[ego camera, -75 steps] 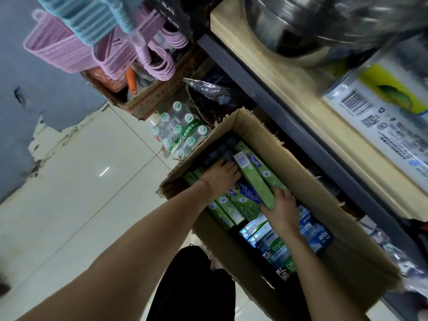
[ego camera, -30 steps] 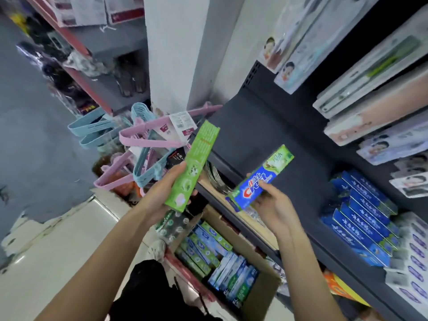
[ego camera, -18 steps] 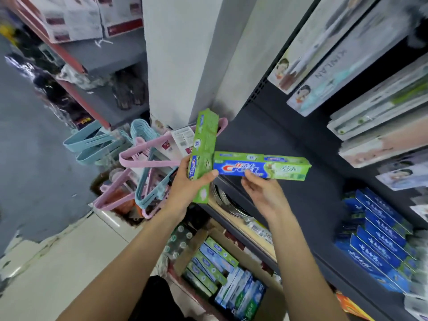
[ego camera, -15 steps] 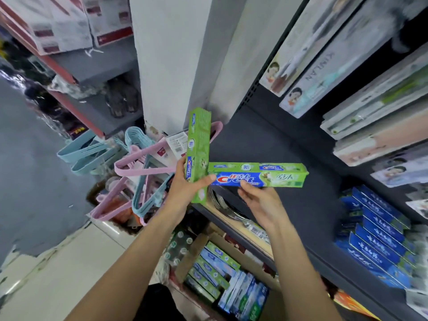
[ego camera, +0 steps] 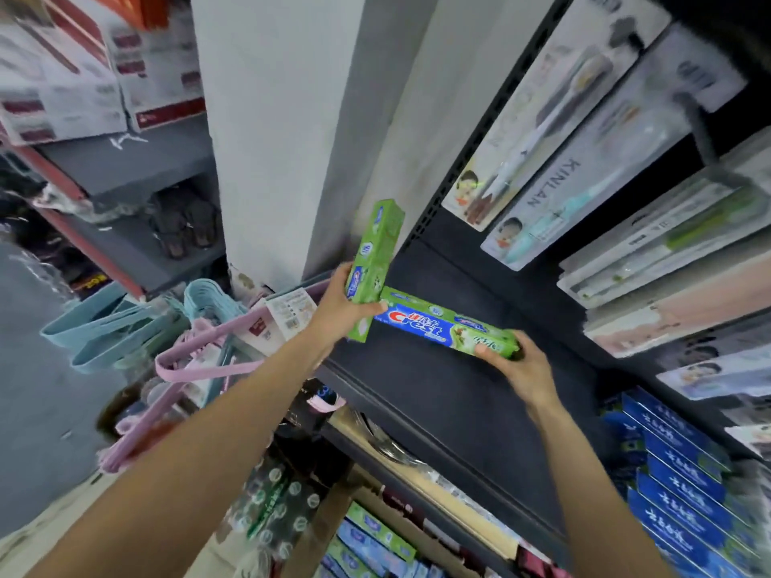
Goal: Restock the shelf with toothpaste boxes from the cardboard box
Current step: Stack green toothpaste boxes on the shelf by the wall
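My left hand (ego camera: 338,307) grips a green toothpaste box (ego camera: 374,260) that stands nearly upright at the left end of the dark shelf (ego camera: 450,415). My right hand (ego camera: 519,369) holds the right end of a second green and blue toothpaste box (ego camera: 438,325), which lies level, low over the shelf board; whether it touches the board I cannot tell. Its left end meets the upright box. Below, the open cardboard box (ego camera: 329,515) shows several more toothpaste boxes (ego camera: 375,540).
Blue toothpaste boxes (ego camera: 684,473) are stacked at the shelf's right end. Toothbrush packs (ego camera: 555,135) hang above the shelf. A white pillar (ego camera: 283,131) stands left of it, with pink and blue hangers (ego camera: 175,344) below. A pack of bottles (ego camera: 271,506) sits beside the cardboard box.
Both hands moved the two boxes forward and onto the shelf area. The right hand slid to the far end of the level box and lowered it toward the board.
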The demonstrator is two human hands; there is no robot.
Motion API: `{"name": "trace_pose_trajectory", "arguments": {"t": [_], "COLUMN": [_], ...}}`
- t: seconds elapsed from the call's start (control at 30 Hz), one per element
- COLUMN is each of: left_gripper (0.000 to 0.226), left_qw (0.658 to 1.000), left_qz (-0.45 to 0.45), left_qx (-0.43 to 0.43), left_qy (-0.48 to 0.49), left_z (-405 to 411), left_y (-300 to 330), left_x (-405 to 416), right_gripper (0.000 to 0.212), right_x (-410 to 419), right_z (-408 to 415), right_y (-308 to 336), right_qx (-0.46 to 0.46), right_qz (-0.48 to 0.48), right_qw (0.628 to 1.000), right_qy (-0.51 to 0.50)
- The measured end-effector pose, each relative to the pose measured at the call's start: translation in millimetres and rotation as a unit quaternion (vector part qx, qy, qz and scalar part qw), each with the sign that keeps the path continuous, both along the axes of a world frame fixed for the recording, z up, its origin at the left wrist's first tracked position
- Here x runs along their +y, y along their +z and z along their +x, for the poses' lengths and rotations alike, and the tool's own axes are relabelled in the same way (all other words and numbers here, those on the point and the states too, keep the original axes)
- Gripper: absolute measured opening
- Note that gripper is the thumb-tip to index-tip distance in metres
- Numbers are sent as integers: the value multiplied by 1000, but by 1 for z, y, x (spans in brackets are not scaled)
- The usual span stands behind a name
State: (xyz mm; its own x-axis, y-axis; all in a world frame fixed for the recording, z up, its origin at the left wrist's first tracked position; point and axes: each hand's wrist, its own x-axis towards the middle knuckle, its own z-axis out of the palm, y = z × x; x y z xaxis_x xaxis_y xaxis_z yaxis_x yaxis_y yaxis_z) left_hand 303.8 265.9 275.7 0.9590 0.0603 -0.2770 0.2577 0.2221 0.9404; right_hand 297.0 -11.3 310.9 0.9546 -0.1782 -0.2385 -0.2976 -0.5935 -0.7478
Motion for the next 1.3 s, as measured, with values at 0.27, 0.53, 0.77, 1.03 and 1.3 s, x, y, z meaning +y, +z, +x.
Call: {"name": "trace_pose_trajectory", "arguments": {"t": [0.27,0.53,0.77,1.03,1.3], "left_gripper": [61,55,106,88,85], "left_qw": [997,984,949,784,734], "left_qz": [60,172,254,580,638], "left_qx": [28,-52,-157,-144,-149], "left_qy": [36,10,-100,-166,-178], "left_z": [78,43,-4,8,13], "left_y": [-14,-14,-19,-40,-45], "left_x": [-36,-52,-55,-24,-20], "right_gripper": [50,31,37,45,29], "right_x": [18,102,112,50,53], "right_z": [88,52,37,62,90], "right_y": [-54,-29,-21,-18,-35], "right_qx": [-125,-191,-90,-152,-254], "right_qz": [-147,67,156,-155,-361], "right_qw": [973,979,983,963,892], "right_qy": [-128,-10,37,159,94]}}
